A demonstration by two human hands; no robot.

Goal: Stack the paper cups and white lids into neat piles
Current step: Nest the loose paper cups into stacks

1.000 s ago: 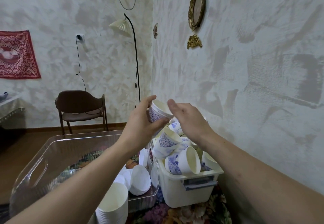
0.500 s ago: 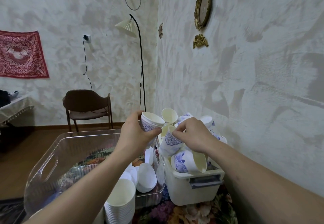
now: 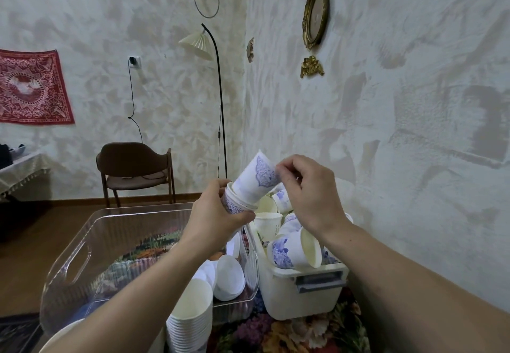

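Note:
My left hand [image 3: 214, 218] grips a small stack of blue-patterned paper cups [image 3: 233, 203] above the gap between two bins. My right hand [image 3: 311, 196] pinches another patterned cup [image 3: 258, 178] and holds it tilted, its mouth entering the top of that stack. Below the hands a white bin [image 3: 300, 289] holds several loose patterned cups [image 3: 292, 250]. White lids [image 3: 229, 276] lie in the near right corner of a clear plastic bin [image 3: 82, 245]. A tall stack of plain white cups [image 3: 190, 314] stands in front of it.
The bins rest on a floral cloth [image 3: 289, 333] by a textured wall on the right. A brown chair [image 3: 135, 170], a floor lamp [image 3: 218, 98] and a red wall hanging [image 3: 30, 87] stand farther back across the wooden floor.
My right hand picked a patterned cup out of the white bin, lifted it and brought it to the stack in my left hand.

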